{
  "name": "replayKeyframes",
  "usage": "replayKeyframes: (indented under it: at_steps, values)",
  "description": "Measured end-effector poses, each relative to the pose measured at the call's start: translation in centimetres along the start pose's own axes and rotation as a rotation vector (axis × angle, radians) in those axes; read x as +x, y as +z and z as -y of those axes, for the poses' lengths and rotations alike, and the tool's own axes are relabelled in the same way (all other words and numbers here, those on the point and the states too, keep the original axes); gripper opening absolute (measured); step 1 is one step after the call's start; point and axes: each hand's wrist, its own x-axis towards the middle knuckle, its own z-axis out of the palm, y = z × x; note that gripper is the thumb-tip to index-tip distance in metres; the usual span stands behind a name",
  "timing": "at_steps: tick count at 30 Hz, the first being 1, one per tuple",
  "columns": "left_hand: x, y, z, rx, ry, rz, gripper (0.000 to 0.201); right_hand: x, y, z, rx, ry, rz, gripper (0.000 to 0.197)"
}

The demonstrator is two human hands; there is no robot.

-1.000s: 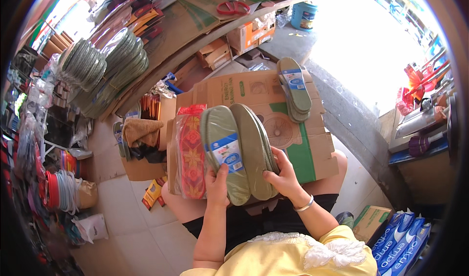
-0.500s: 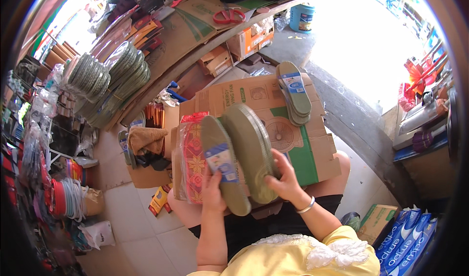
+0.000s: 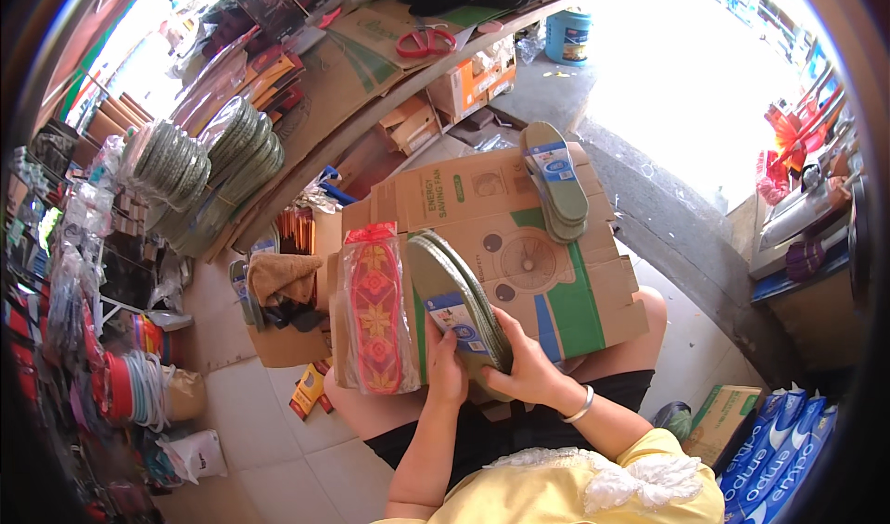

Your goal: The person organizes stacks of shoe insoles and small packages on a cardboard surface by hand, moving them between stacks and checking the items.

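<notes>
stacked green insoles (image 3: 464, 311), blue-banded, slant lengthwise toward upper left. fingers of left hand (image 3: 447, 373) and right hand (image 3: 530, 368) clasp them firmly.

Over the brown cardboard (image 3: 417, 195), printed with green panels and a dark line-drawn fan, the held insoles (image 3: 438, 266) show you olive green, wrapped by a blue-and-white label band (image 3: 443, 309). On the cardboard's left side you have a coral-red insole (image 3: 375, 315) patterned with golden star-like flowers, and at its far right corner olive-green footbeds (image 3: 568, 198) banded blue and white. Nearer you than the cardboard, your yellow top (image 3: 482, 496) carries white lace (image 3: 640, 480).
</notes>
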Motion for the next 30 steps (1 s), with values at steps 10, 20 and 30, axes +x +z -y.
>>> replayKeyframes:
  at_steps: [10,20,30]
  values:
    - [6.6,-3.5,-2.1,0.178,0.106,-0.005,0.055,2.4,-7.0,1.6,-0.662,-0.111,0.258,0.079]
    - [8.8,-4.8,-0.7,0.162,-0.076,-0.035,0.034,-1.6,-8.3,-1.2,-0.608,-0.068,-0.083,0.07]
    - [8.9,-3.4,1.2,0.109,0.083,-0.106,0.029,-2.2,-5.0,-2.9,-0.414,-0.163,-0.264,0.065]
